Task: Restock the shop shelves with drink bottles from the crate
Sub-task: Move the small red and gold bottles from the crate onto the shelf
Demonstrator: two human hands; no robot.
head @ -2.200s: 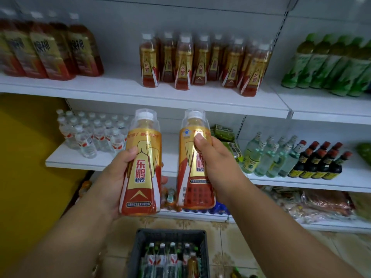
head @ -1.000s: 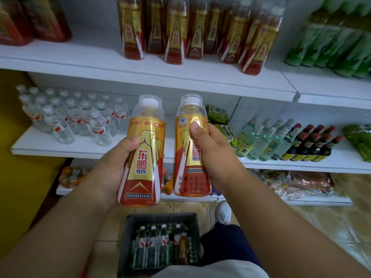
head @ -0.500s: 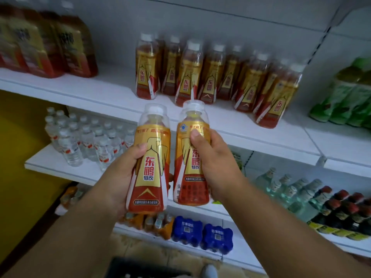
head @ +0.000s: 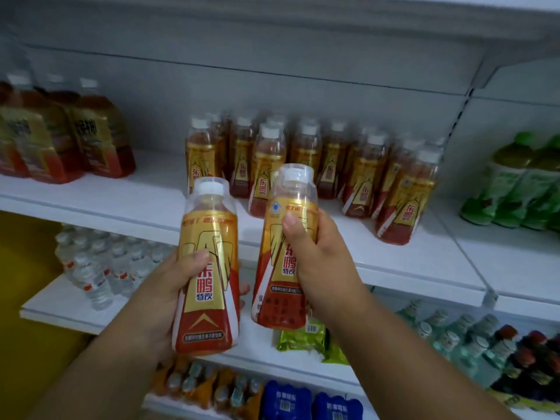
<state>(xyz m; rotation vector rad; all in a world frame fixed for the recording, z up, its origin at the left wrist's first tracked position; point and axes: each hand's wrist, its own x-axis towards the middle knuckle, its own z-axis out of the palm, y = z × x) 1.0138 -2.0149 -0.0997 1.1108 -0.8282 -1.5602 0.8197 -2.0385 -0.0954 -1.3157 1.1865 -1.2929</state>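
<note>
My left hand (head: 169, 286) grips a gold-and-red drink bottle (head: 209, 237) with a white cap, held upright. My right hand (head: 318, 259) grips a second, matching bottle (head: 291, 207), slightly higher and tilted a little to the right. Both are held in front of the white upper shelf (head: 136, 204), where several bottles of the same drink (head: 363, 174) stand in rows. The crate is out of view.
Larger red-and-gold bottles (head: 60, 140) stand at the shelf's left, green bottles (head: 521, 183) on the shelf to the right. The lower shelf holds small water bottles (head: 100, 268), green packets (head: 306, 338), clear and dark bottles (head: 485, 344). Blue packs (head: 303, 401) sit lowest.
The view has tilted up and moved closer to the upper shelf, and the crate has dropped out of sight. Both hands have raised their bottles toward the row of matching bottles.
</note>
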